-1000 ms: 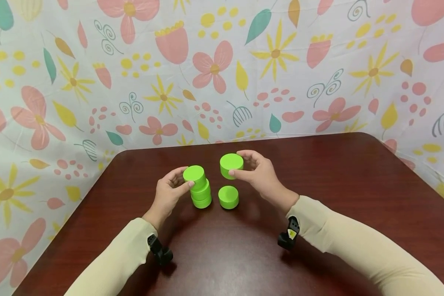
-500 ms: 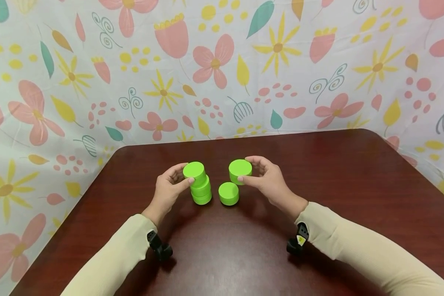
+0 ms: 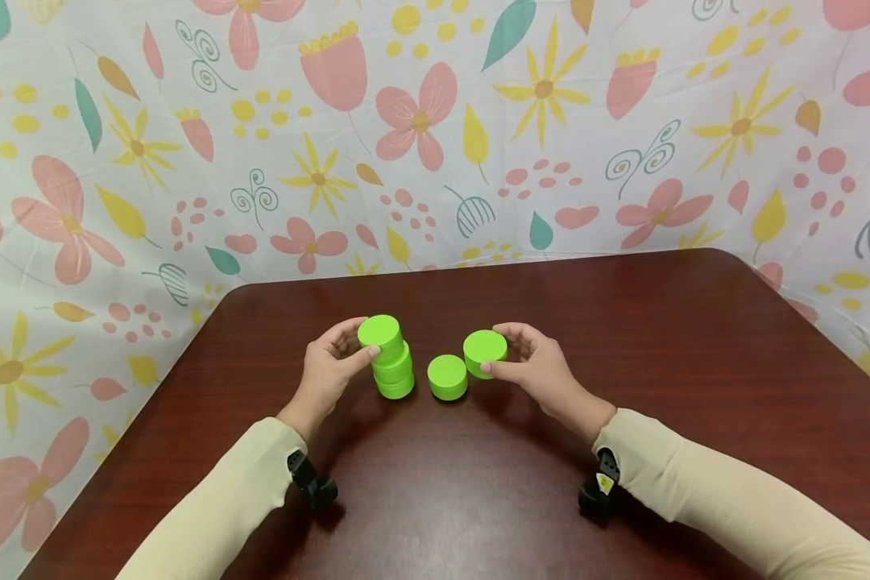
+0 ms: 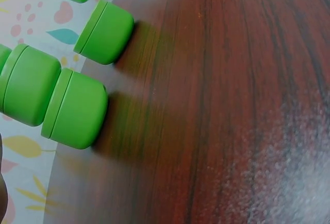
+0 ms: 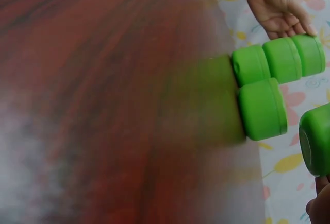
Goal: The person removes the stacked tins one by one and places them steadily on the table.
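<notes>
While the left hand (image 3: 325, 373) and right hand (image 3: 547, 372) each pinch one jar (image 3: 484, 346), three more (image 3: 447, 379) stand nearby.

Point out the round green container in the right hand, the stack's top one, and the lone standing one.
Raised round green container (image 3: 485, 348): head view, its flat top.
Topmost stacked green container (image 3: 380, 333): head view, its flat top.
Lone standing green container (image 4: 109, 33): left wrist view, its side wall.
</notes>
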A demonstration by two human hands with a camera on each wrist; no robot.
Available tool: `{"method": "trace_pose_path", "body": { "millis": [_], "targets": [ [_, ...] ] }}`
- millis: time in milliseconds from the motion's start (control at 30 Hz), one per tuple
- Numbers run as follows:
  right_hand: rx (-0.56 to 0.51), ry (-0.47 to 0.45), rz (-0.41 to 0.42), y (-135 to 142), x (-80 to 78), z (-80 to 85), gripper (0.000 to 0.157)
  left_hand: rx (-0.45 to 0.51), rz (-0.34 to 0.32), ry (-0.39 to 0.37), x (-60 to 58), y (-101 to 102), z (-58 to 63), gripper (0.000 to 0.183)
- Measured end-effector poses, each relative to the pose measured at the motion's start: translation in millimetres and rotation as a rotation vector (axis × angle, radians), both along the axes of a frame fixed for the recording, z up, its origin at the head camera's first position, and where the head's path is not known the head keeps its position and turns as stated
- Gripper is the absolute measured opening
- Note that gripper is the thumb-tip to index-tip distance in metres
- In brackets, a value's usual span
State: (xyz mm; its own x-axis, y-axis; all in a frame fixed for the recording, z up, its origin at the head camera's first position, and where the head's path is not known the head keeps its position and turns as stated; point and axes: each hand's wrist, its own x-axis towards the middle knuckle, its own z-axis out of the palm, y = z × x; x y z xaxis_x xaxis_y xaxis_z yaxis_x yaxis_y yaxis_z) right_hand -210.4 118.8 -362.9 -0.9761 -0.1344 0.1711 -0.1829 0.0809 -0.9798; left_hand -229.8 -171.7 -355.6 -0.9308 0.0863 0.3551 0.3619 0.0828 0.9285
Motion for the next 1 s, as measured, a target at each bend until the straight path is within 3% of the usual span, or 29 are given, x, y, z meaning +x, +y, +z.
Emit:
{"method": "trace_pose_path", "body": {
  "millis": [600,1000],
  "targets": [
    [0.009,-0.053,0.024,6.2,-2.8,-17.8,0.054,-0.001,-0.009,0.002,0.0,0.9,1.0,0.042],
    [0.090,-0.083,0.008,7.7,-4.7,-27.4,0.053,-0.004,-0.008,0.016,0.0,0.3,0.1,0.042]
  ]
}}
